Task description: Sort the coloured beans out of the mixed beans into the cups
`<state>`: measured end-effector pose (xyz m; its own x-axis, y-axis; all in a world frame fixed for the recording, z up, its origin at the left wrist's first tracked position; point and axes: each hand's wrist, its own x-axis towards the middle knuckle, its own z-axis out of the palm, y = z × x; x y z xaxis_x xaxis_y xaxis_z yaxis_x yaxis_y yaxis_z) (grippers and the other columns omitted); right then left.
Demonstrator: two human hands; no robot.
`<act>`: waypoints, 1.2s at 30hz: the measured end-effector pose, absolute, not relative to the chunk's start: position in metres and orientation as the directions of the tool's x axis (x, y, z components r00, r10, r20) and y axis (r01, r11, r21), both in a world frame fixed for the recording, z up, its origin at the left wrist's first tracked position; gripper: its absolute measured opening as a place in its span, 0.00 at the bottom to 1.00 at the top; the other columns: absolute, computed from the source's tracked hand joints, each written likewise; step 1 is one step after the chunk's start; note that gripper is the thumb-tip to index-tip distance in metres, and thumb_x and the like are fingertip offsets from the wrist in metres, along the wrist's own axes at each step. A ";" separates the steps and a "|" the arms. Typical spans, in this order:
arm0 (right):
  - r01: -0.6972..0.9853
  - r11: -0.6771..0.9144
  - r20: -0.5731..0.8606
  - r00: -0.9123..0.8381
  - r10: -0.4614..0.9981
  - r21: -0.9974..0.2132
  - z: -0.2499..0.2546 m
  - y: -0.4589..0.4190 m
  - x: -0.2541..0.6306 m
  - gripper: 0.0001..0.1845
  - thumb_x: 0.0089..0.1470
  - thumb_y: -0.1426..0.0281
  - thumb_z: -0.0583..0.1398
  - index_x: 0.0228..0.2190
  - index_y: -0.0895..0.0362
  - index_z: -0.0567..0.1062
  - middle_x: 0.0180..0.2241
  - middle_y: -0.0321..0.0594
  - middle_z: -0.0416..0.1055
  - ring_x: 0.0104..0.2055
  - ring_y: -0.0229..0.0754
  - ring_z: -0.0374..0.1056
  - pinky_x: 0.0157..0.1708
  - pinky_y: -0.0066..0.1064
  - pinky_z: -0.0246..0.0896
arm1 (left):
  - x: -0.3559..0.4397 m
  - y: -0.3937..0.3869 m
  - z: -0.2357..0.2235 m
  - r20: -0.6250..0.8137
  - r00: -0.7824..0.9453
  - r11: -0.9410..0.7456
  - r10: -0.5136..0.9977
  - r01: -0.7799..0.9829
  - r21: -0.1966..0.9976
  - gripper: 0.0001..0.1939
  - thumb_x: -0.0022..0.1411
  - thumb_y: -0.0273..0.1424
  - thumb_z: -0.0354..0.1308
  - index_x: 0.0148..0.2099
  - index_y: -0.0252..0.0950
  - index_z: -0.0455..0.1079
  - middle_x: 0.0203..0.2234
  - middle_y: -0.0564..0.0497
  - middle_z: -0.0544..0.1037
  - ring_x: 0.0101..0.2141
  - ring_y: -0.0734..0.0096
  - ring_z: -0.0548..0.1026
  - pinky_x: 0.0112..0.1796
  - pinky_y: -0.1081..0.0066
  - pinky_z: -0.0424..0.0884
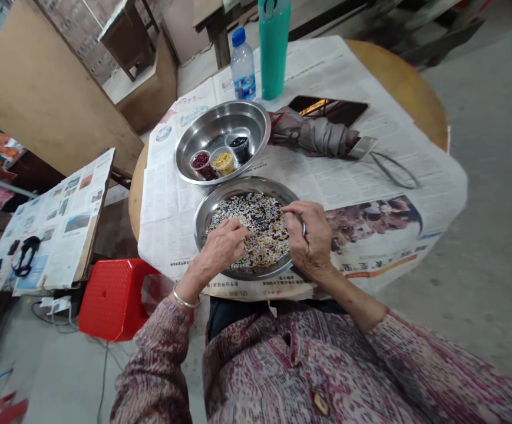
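Observation:
A shallow metal basin [200, 227] holds a spread of mixed white, yellow, red and black beans or grains [256, 215]. Over its left side is my left hand [225, 242], fingers curled together and pointing down at the grains. My right hand [309, 237] rests by the right rim, thumb and forefinger pinched above the contents. Anything between the fingertips of either hand is too small to see. Just behind stands a second metal basin [189, 138] with three clear cups: red beans [202, 164], yellow beans [223, 163] and black beans [239, 143].
Newspaper covers the round table [415, 88]. A water bottle [243, 68], a teal bottle [274, 53], a phone [348, 110] and a folded grey umbrella [313, 134] lie or stand beyond the basins. A red stool [109, 300] and another newspaper-covered table [56, 218] are at left.

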<state>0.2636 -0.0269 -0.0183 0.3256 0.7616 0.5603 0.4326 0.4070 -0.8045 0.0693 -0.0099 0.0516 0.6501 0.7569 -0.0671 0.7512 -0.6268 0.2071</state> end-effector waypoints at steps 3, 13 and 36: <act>0.450 0.396 0.558 0.318 0.766 -0.800 -0.019 -0.027 0.264 0.10 0.65 0.63 0.54 0.39 0.51 0.74 0.40 0.43 0.74 0.46 0.50 0.70 0.49 0.48 0.65 | 0.056 -0.027 0.052 0.059 0.531 -0.533 0.845 0.831 0.159 0.10 0.67 0.22 0.55 0.47 0.37 0.73 0.48 0.47 0.73 0.49 0.61 0.71 0.53 0.58 0.74; 0.703 0.458 0.601 -0.054 0.797 -0.544 -0.013 -0.028 0.270 0.09 0.63 0.67 0.55 0.39 0.51 0.75 0.37 0.43 0.76 0.42 0.50 0.69 0.46 0.46 0.64 | 0.060 -0.056 0.018 0.288 0.187 -0.296 0.939 0.866 0.404 0.09 0.70 0.22 0.53 0.47 0.40 0.70 0.39 0.50 0.76 0.43 0.66 0.75 0.50 0.63 0.75; 0.408 0.508 0.206 -0.589 0.781 -0.759 0.008 -0.013 0.222 0.08 0.51 0.76 0.57 0.30 0.55 0.75 0.28 0.36 0.73 0.30 0.39 0.66 0.34 0.33 0.63 | 0.055 -0.063 -0.010 0.538 0.019 -0.354 0.843 0.773 0.527 0.14 0.72 0.24 0.45 0.49 0.38 0.71 0.40 0.45 0.77 0.45 0.63 0.75 0.49 0.59 0.74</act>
